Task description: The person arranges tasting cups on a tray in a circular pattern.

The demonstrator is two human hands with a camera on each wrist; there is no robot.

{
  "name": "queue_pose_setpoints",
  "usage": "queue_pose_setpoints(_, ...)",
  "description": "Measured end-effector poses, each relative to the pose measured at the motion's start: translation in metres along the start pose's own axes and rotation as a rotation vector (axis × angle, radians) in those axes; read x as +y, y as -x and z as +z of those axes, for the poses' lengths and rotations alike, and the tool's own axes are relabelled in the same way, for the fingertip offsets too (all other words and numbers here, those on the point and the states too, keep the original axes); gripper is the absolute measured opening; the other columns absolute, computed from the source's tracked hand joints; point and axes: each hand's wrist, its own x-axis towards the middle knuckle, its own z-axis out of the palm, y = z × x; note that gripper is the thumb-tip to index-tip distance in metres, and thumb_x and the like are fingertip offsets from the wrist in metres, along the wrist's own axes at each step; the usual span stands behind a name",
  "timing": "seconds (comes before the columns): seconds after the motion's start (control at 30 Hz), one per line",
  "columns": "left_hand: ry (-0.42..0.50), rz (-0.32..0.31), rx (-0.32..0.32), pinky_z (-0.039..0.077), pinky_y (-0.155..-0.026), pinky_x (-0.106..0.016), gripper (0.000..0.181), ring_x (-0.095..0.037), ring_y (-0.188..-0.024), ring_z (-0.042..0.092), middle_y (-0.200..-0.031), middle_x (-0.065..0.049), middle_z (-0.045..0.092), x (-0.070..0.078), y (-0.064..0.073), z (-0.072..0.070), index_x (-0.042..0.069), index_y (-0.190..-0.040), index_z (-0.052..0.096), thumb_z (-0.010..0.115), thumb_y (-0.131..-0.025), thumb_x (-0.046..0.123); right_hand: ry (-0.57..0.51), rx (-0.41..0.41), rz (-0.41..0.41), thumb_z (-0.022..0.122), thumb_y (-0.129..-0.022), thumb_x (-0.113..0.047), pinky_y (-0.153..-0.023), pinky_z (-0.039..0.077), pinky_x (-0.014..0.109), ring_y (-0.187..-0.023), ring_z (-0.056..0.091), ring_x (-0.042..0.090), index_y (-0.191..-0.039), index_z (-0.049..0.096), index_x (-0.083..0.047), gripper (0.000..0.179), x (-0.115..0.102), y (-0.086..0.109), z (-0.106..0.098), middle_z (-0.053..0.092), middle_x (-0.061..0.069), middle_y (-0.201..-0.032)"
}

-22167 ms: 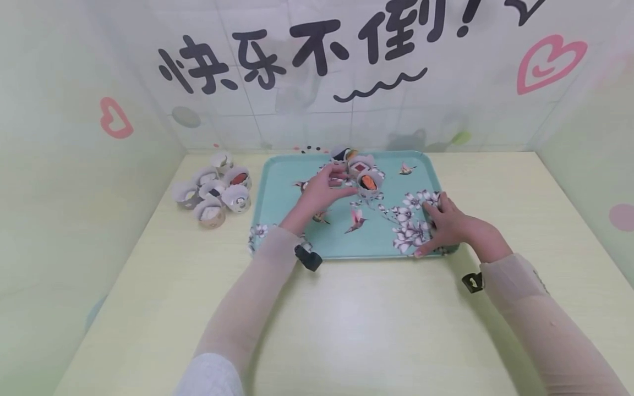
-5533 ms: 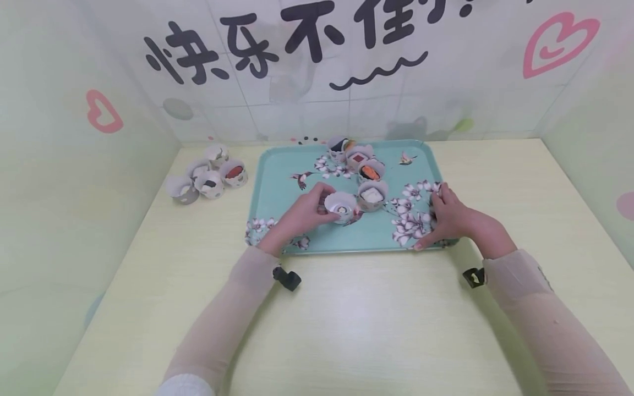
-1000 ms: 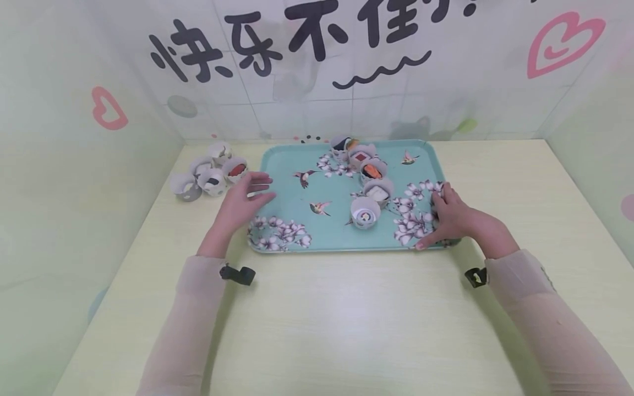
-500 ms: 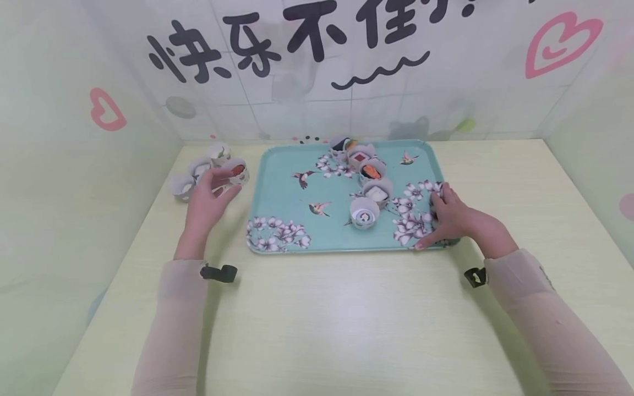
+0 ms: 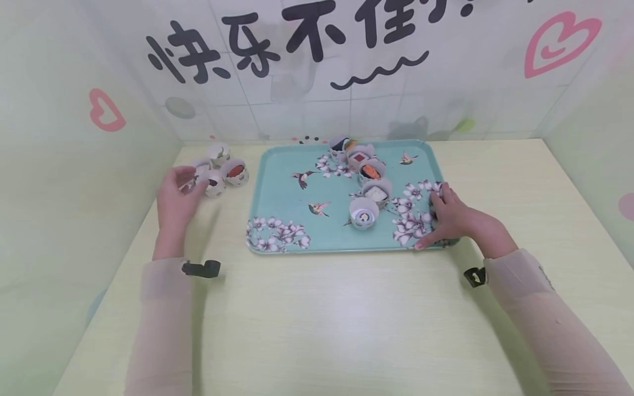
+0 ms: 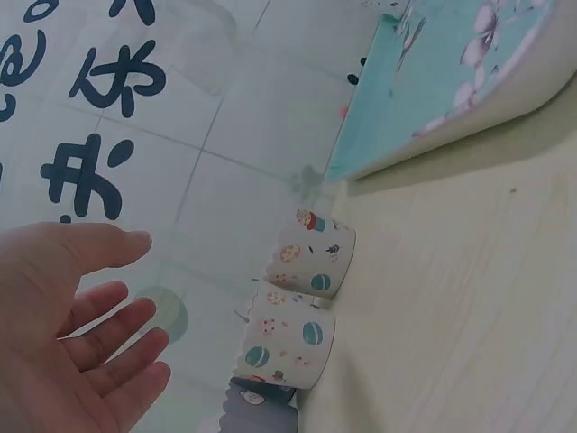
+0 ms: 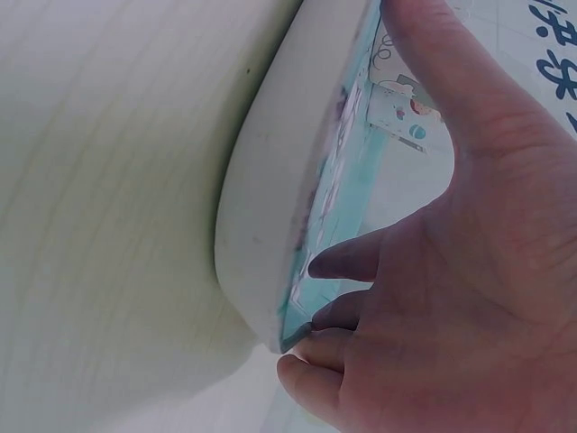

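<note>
My left hand (image 5: 178, 195) hovers over the left end of a group of paper baking cups on the table, partly hiding the leftmost ones. The left wrist view shows its fingers (image 6: 117, 329) loosely spread with nothing between them, apart from the patterned cups (image 6: 288, 334). One uncovered cup (image 5: 235, 172) has a red piece inside, like a sushi topping. My right hand (image 5: 451, 220) rests on the right front corner of a turquoise floral tray (image 5: 307, 236), fingertips over its rim (image 7: 270, 207). On the tray, several cups with sushi-like pieces form a slanting line, ending in a front cup (image 5: 364, 214).
The pale wooden table (image 5: 317, 324) extends in front of the tray. A white printed wall (image 5: 297, 121) rises directly behind. The cup with an orange-topped piece (image 5: 371, 171) stands mid-line, touching its neighbours.
Over the last second my left hand has moved left from the tray's edge across the table cups. Earlier it brought more cups onto the tray. The right hand stays on the tray corner.
</note>
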Motion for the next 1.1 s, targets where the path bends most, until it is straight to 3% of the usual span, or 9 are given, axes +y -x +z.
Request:
queue_pose_setpoints(0.43,-0.005,-0.135,0.063,0.029,-0.112,-0.036,0.060,-0.020,-0.138,0.031,-0.150,-0.004,0.034,-0.019,-0.012,-0.015,0.014,-0.142,0.036,0.061,-0.090,0.032,-0.009,0.001,-0.002,0.079,-0.056,-0.064,-0.110,0.011,0.063,-0.136,-0.011,0.053,-0.143,0.000,0.015,0.142,0.000,0.000,0.000,-0.020,0.039,-0.145)
queue_pose_setpoints(0.7,-0.047,-0.185,0.076,0.027,-0.113,-0.038,0.071,-0.024,-0.140,0.026,-0.152,-0.007,0.027,-0.031,-0.016,-0.017,0.013,-0.146,0.028,0.064,-0.088,0.034,-0.009,0.002,-0.005,0.079,-0.057,-0.063,-0.109,0.010,0.063,-0.136,-0.011,0.053,-0.143,0.000,0.015,0.141,-0.002,0.002,-0.001,-0.020,0.040,-0.145)
queue_pose_setpoints(1.1,-0.039,-0.300,-0.025,0.028,-0.113,-0.041,0.088,-0.027,-0.141,0.022,-0.156,-0.010,0.016,-0.045,-0.027,-0.018,0.011,-0.151,0.011,0.065,-0.087,0.037,0.020,0.008,-0.015,0.079,-0.057,-0.064,-0.109,0.014,0.063,-0.135,-0.008,0.055,-0.143,0.001,0.016,0.141,-0.001,0.002,0.000,-0.019,0.041,-0.144)
